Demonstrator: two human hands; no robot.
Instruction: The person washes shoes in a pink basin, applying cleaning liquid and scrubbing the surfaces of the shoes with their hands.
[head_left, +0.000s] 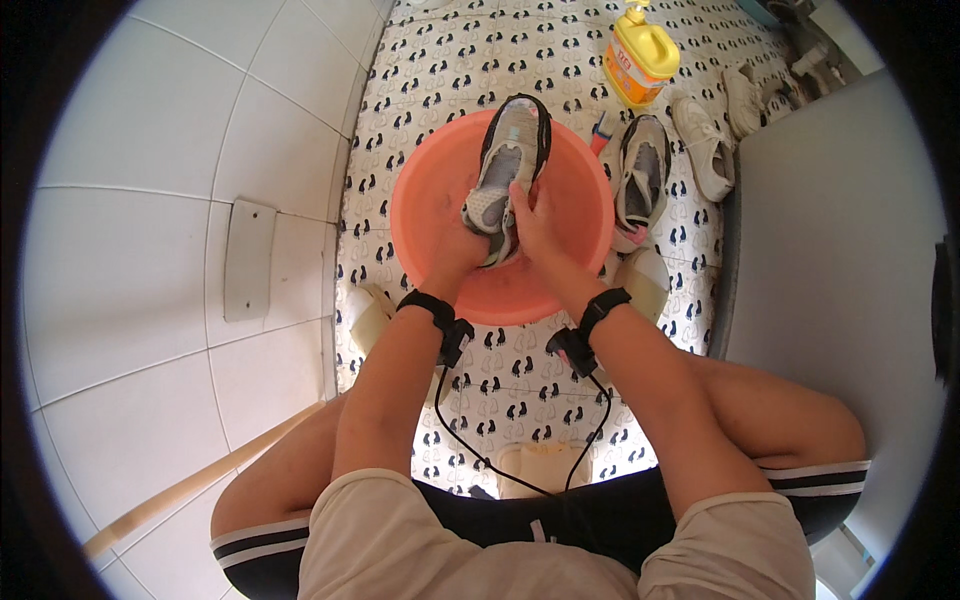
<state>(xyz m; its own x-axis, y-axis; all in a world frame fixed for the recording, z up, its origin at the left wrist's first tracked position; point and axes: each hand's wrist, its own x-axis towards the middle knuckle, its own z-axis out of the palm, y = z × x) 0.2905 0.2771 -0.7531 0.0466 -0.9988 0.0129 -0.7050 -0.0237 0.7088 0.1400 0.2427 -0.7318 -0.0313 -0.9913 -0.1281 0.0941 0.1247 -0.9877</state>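
Note:
Over a salmon-pink plastic basin (409, 199), a grey and white sneaker (516, 139) with black edging points its toe away from me. My left hand (461, 249) grips the heel end, its fingers partly hidden behind the shoe. On the shoe's right side, my right hand (534, 223) holds on near the ankle opening, thumb up on the collar. A matching sneaker (643, 172) rests on the floor just right of the basin. Between that shoe and the basin's rim lies a brush (601, 135) with a red handle and pale bristles.
A yellow pump jug (641, 56) with an orange label stands beyond the basin. White shoes (703, 146) lie along a grey panel (832, 247) on the right. White wall tiles (135, 270) rise at left. Cabled black straps circle both wrists. Footprint-patterned tiles (450, 45) cover the floor.

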